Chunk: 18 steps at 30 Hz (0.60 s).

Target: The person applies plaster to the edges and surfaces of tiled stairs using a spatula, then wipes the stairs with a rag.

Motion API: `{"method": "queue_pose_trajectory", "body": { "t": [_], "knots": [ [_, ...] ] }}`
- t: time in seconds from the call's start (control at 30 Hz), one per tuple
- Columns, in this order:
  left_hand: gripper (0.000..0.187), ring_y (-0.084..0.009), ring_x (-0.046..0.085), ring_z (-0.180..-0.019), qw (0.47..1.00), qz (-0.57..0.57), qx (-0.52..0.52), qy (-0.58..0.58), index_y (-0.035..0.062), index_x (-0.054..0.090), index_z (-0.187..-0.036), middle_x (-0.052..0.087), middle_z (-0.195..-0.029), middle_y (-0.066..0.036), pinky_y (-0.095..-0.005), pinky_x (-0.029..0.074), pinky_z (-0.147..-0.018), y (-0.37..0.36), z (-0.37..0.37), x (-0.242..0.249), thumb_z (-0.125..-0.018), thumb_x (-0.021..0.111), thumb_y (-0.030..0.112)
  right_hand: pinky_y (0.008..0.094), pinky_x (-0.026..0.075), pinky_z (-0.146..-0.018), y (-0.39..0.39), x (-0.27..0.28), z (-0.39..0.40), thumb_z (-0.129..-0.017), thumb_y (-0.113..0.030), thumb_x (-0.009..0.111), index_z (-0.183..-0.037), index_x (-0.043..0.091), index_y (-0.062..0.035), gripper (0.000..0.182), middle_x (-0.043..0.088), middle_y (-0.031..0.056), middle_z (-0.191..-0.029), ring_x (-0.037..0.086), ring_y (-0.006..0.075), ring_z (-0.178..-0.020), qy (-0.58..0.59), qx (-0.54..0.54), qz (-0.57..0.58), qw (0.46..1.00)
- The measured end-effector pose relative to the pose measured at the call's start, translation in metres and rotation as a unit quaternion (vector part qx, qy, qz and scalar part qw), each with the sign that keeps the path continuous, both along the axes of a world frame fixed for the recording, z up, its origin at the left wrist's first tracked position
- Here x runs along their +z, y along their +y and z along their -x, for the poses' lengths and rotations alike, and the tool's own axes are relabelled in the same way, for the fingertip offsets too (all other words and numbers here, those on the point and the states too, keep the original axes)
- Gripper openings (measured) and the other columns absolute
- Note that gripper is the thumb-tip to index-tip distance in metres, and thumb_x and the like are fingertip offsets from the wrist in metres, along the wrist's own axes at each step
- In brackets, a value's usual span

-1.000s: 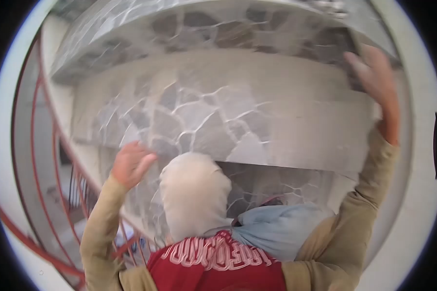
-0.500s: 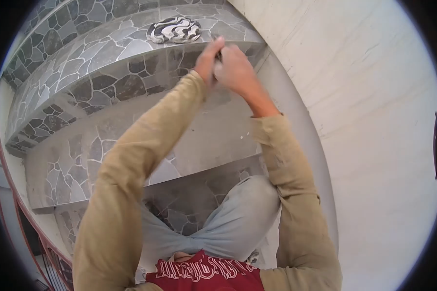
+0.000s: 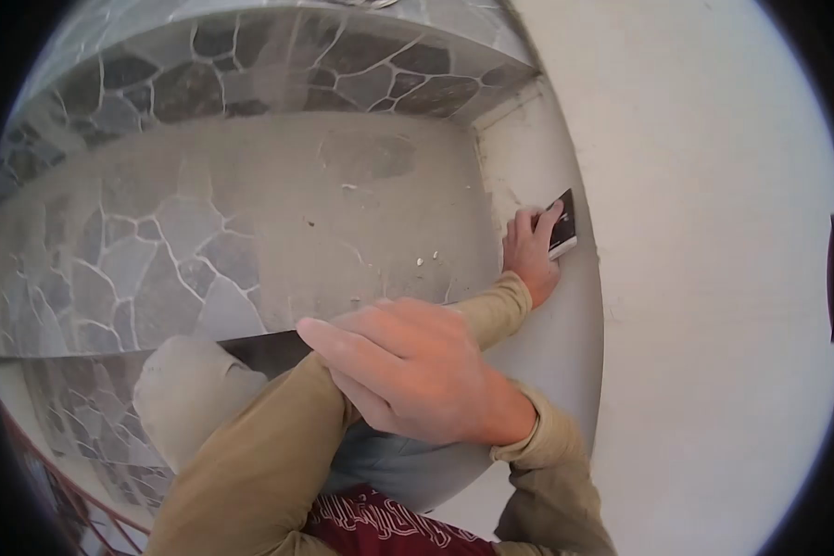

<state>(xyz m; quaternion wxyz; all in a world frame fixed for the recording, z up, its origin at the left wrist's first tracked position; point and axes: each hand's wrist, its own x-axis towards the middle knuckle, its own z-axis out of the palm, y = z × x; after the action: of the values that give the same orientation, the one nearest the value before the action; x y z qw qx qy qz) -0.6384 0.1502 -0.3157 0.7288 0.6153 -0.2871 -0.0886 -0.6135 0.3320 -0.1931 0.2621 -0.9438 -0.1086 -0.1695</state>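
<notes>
My left hand reaches across beneath my right forearm to the pale ledge at the right. Its fingers grip a flat, dark rectangular object with a white lower edge, resting against the ledge. Nearer the camera, my right hand is raised over my left sleeve, slightly blurred. Its fingers are drawn together and point left; whatever they may hold is hidden.
Grey stone-patterned steps cross the view, with a smooth cement patch bearing small white crumbs. A pale wall rises at the right. A reddish railing runs along the lower left.
My hands, together over the upper step before, are now apart. The left has gone right to the dark object, the right down towards me. The view has shifted; the striped cloth is nearly out of sight.
</notes>
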Motion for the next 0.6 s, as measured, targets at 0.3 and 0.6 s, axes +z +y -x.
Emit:
{"method": "queue_pose_trajectory", "body": {
  "t": [0.3,0.6],
  "knots": [
    [0.058,-0.0382,0.058,-0.119,0.983,0.159,0.085,-0.024,0.0095,0.066,-0.123,0.064,-0.124,-0.019,-0.0444,0.046,-0.103,-0.087,-0.139,-0.028,-0.068,0.065,-0.010,0.0341,0.052,-0.058,-0.047,-0.006,0.007,-0.073,0.004,0.072,-0.110,0.073,-0.0023,0.038,0.068,0.0114,-0.077,0.064,0.0264,-0.063,0.065,-0.127,0.010,0.990],
    [0.055,-0.0367,0.057,-0.117,0.996,0.078,0.037,0.032,0.0134,0.065,-0.118,0.062,-0.118,-0.014,-0.0482,0.046,-0.101,-0.087,-0.178,-0.016,-0.067,0.075,-0.004,0.0421,0.053,-0.058,-0.009,-0.014,0.042,-0.076,-0.009,0.067,-0.093,0.069,-0.0034,0.018,0.067,0.0120,-0.079,0.066,0.0315,-0.067,0.489,0.032,0.127,0.862]
  ]
}}
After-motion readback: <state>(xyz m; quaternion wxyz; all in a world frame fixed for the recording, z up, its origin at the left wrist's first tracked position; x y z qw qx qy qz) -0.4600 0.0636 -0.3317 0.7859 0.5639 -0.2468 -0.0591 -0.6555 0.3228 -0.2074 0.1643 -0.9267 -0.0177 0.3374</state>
